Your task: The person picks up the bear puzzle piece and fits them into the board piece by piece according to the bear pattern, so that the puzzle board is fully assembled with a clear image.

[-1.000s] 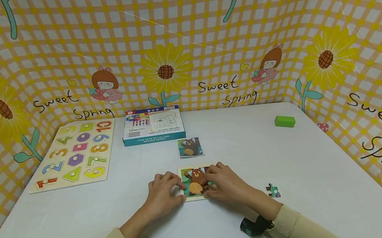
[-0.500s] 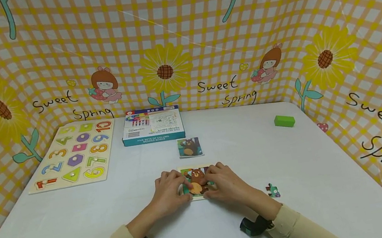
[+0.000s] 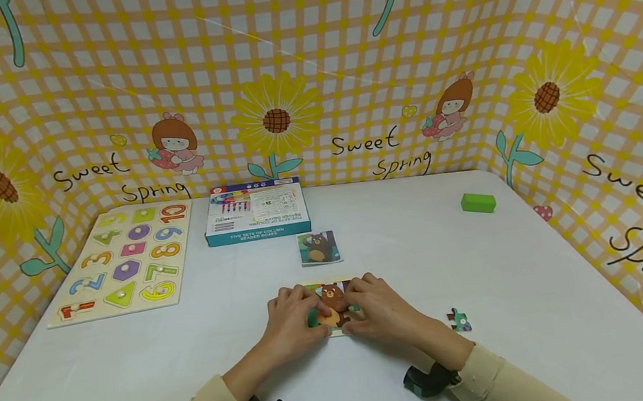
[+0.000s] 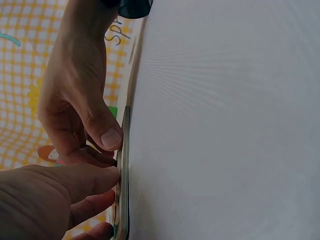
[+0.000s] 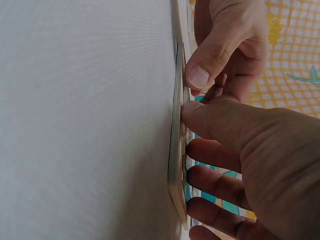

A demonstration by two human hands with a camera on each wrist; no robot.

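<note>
A bear jigsaw puzzle (image 3: 332, 297) in a pale frame lies flat on the table, partly covered by both hands. The left hand (image 3: 296, 322) reaches over its left part, thumb near the front edge and fingertips touching the picture. On the right side the right hand (image 3: 383, 309) rests its fingertips on the puzzle. In the right wrist view its fingers (image 5: 212, 182) are spread along the board (image 5: 176, 150). No piece shows lifted in either hand. A loose puzzle piece (image 3: 459, 320), green with brown, lies to the right of the right forearm.
Behind the puzzle lies a bear picture card (image 3: 319, 248). Farther back stands a teal-edged box (image 3: 256, 211), with a number peg board (image 3: 121, 261) to its left. A green block (image 3: 478, 203) sits at the back right. Patterned cloth (image 3: 342, 86) walls the table's far side.
My left hand has slid to the right over the puzzle, covering more of its left part. My right hand stays in place, and the loose piece has not moved.
</note>
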